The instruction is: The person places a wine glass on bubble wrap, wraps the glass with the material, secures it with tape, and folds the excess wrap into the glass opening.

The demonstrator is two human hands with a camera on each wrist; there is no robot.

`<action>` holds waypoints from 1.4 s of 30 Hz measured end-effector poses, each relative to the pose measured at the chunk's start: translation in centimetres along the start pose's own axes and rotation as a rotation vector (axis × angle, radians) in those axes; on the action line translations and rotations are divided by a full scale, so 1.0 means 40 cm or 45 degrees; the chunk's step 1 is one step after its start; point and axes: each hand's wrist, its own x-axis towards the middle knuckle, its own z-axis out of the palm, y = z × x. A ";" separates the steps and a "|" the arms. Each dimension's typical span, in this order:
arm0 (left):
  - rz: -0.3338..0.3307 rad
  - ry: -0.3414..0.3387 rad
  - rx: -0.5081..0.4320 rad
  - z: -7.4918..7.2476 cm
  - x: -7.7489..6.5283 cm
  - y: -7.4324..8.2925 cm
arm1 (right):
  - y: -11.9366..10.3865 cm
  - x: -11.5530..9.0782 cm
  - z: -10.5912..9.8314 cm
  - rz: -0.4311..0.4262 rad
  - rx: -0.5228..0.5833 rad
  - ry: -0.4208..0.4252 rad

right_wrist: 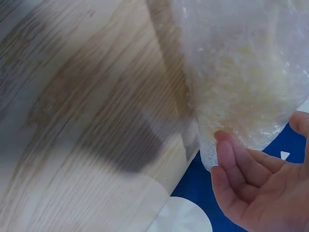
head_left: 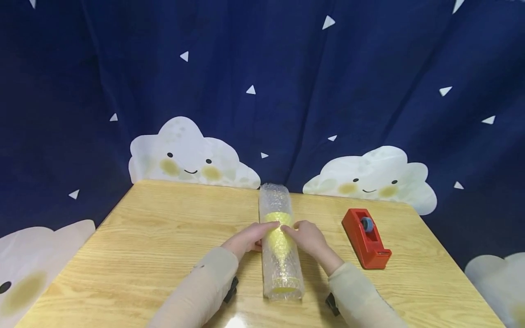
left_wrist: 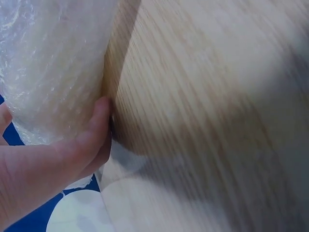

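A long bundle of clear bubble wrap (head_left: 283,262) lies on the wooden table, pointing away from me. Through the plastic shows a yellow object, wide at both ends and narrowing between them. My left hand (head_left: 249,238) grips the bundle's left side, thumb on top. From the other side my right hand (head_left: 310,238) holds it, its thumb also on top, close to the left one. In the left wrist view, fingers (left_wrist: 99,121) curl against the wrap's lower side. The right wrist view shows bent fingers (right_wrist: 226,154) at the bubble wrap (right_wrist: 241,72).
A red tape dispenser (head_left: 366,239) with a small blue-rimmed roll stands to the right of the bundle on the wooden table (head_left: 172,228). Behind the table hangs a dark blue curtain (head_left: 221,68) printed with white clouds and triangles.
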 end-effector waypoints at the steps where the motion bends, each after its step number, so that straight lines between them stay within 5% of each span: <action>1: -0.002 -0.006 -0.009 0.001 0.000 -0.001 | 0.002 0.001 0.001 -0.002 0.005 -0.001; 13: 0.043 -0.171 -0.237 -0.006 -0.004 0.006 | 0.012 0.000 -0.003 0.154 0.179 -0.096; 18: 0.095 -0.154 -0.252 -0.011 0.005 -0.002 | 0.033 0.003 0.000 0.214 0.245 -0.155; 26: 0.068 -0.091 -0.256 -0.018 0.015 -0.019 | 0.061 0.017 0.018 0.322 0.629 -0.265; 37: 0.016 -0.158 -0.264 -0.022 0.015 -0.019 | 0.072 0.026 0.007 0.354 0.696 -0.311; 42: 0.058 -0.121 -0.271 -0.025 0.019 -0.016 | 0.085 0.021 0.009 0.348 0.780 -0.325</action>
